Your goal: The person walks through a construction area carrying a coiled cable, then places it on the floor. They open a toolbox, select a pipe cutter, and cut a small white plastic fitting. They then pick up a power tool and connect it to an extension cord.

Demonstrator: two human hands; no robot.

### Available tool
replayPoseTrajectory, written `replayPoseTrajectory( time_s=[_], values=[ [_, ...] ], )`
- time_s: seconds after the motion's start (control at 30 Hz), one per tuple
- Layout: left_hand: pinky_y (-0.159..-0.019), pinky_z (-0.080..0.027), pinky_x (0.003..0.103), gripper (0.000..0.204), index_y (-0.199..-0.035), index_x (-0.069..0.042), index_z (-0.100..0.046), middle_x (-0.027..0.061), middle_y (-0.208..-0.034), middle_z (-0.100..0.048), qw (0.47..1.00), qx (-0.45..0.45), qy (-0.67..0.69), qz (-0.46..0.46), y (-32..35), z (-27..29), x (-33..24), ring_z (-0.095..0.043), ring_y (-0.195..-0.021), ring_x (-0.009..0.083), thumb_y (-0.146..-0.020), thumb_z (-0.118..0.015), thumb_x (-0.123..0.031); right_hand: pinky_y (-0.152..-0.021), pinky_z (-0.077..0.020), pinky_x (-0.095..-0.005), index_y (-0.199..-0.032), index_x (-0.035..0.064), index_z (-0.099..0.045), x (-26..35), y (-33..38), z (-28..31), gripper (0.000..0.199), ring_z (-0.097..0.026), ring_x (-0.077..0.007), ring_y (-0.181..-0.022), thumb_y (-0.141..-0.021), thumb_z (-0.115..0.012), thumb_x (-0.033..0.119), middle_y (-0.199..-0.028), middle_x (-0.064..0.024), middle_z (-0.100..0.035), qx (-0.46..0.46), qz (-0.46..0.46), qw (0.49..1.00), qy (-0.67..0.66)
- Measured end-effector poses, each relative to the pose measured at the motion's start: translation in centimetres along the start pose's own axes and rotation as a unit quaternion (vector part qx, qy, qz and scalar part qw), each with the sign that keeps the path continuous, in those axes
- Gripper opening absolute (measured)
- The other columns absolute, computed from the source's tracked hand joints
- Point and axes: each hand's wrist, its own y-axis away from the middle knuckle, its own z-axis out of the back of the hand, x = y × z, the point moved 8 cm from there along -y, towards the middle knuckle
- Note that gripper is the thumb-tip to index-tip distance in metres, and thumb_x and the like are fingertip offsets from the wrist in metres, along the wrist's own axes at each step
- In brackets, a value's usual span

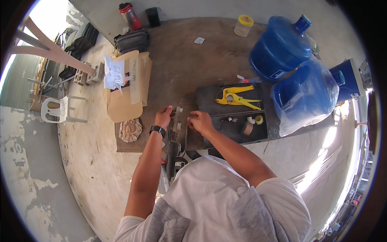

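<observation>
My left hand (163, 117), with a black watch on its wrist, rests against the top of a dark grey tool (174, 141) that lies on the brown floor mat (177, 64). A small white pipe fitting (179, 110) sits right beside its fingers. My right hand (199, 121) is curled next to a second small white piece (189, 119), fingers pinched at it. Whether either hand truly grips a piece is too small to tell.
A black tray (209, 99) to the right holds a yellow pipe cutter (236, 98), tape rolls and small fittings. Two blue water jugs (280, 48) stand beyond, one under clear plastic. A cardboard box (127, 86), a rag (130, 130), a white chair (58, 109) and a red flask (130, 15) lie left and far.
</observation>
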Motion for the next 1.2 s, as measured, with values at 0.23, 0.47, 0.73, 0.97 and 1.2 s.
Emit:
replayPoseTrajectory(
  time_s=[0.23, 0.47, 0.73, 0.97, 1.2],
  values=[
    [-0.087, -0.051, 0.031, 0.041, -0.126, 0.003, -0.065, 0.0088, -0.114, -0.070, 0.998, 0.053, 0.028, 0.017, -2.3, -0.9, 1.7, -0.065, -0.101, 0.0169, -0.096, -0.069, -0.025, -0.064, -0.0601, -0.0313, -0.114, -0.0091, -0.065, -1.9, -2.4, -2.2, 0.031, -0.073, -0.0210, -0.077, -0.086, -0.071, 0.002, -0.093, -0.0145, -0.072, -0.037, -0.041, 0.995, -0.084],
    [-0.090, -0.050, 0.031, 0.037, -0.122, 0.003, -0.068, 0.0093, -0.114, -0.071, 1.000, 0.014, 0.017, 0.008, -1.6, -0.1, 1.5, -0.064, -0.103, 0.0167, -0.095, -0.071, -0.023, -0.066, -0.0610, -0.0317, -0.110, -0.0069, -0.066, -1.9, -2.5, -3.2, 0.025, -0.073, -0.0207, -0.077, -0.087, -0.071, 0.003, -0.094, -0.0118, -0.072, -0.015, -0.046, 0.985, -0.164],
    [-0.088, -0.051, 0.030, 0.032, -0.119, 0.003, -0.070, 0.0083, -0.111, -0.072, 0.999, 0.020, 0.018, -0.021, -1.5, 0.0, 1.0, -0.065, -0.099, 0.0153, -0.096, -0.069, -0.020, -0.074, -0.0623, -0.0351, -0.112, -0.0004, -0.062, -2.8, -3.5, -4.1, 0.023, -0.072, -0.0233, -0.088, -0.091, -0.069, 0.003, -0.098, -0.0096, -0.069, 0.110, -0.163, 0.942, -0.273],
    [-0.084, -0.052, 0.029, 0.034, -0.120, 0.002, -0.070, 0.0074, -0.110, -0.072, 0.998, 0.037, 0.039, -0.029, -0.8, 0.2, 0.4, -0.066, -0.095, 0.0140, -0.096, -0.070, -0.021, -0.077, -0.0614, -0.0340, -0.109, -0.0002, -0.064, -3.4, -4.4, -5.0, 0.019, -0.072, -0.0225, -0.087, -0.091, -0.069, 0.005, -0.099, -0.0090, -0.070, 0.149, -0.209, 0.924, -0.283],
    [-0.082, -0.053, 0.030, 0.031, -0.115, 0.002, -0.072, 0.0083, -0.105, -0.074, 1.000, -0.004, -0.001, -0.018, -0.6, 0.4, 0.3, -0.067, -0.093, 0.0136, -0.095, -0.070, -0.022, -0.069, -0.0596, -0.0315, -0.103, 0.0005, -0.065, -0.4, -4.3, -3.5, 0.023, -0.070, -0.0173, -0.084, -0.088, -0.077, 0.014, -0.093, -0.0068, -0.070, 0.127, 0.009, 0.991, 0.045]
  ],
)
